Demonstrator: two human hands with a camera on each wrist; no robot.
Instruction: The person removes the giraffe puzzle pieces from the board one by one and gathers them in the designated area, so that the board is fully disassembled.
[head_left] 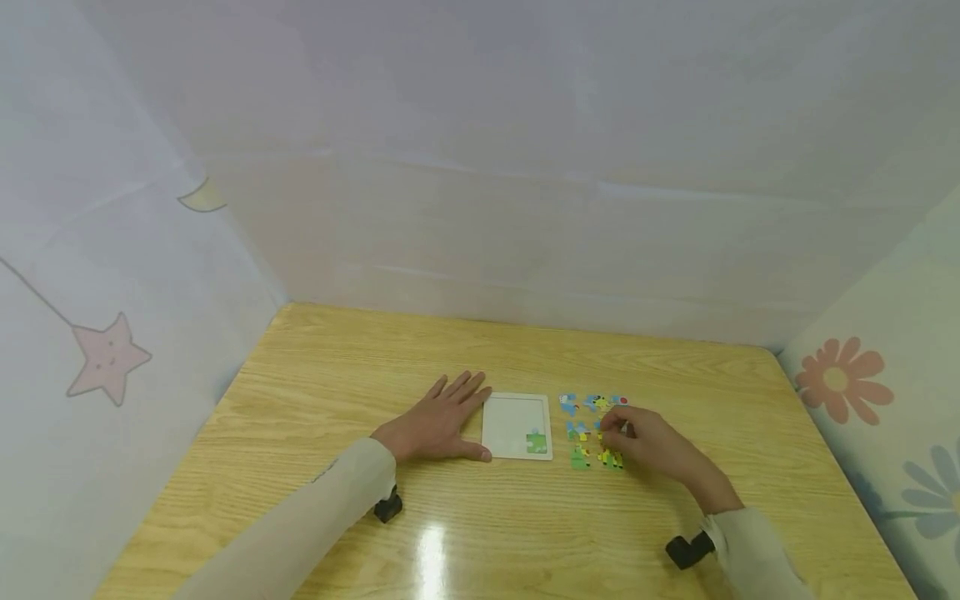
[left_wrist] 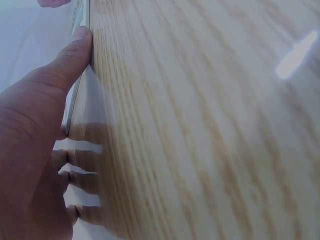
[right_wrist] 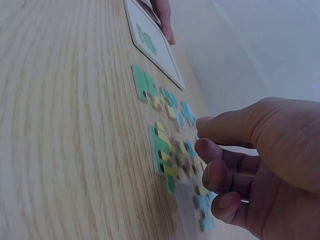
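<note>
A white square puzzle tray (head_left: 510, 421) with a raised rim lies flat on the table. One green puzzle piece (head_left: 536, 442) sits in its near right corner. My left hand (head_left: 438, 423) rests with fingers spread at the tray's left side, thumb and forefinger touching its rim. Right of the tray, several loose puzzle pieces (head_left: 581, 458) in green, yellow and blue lie in rough rows. Just over them hovers my right hand (head_left: 651, 443), its fingers loosely bent. In the right wrist view a gap shows between thumb (right_wrist: 225, 127) and forefinger, with no piece visible there.
The wooden table (head_left: 495, 525) extends around the tray and pieces. Pale cloth walls (head_left: 525, 250) enclose its back and sides, printed with a star (head_left: 108, 358) on the left and flowers (head_left: 836, 379) on the right.
</note>
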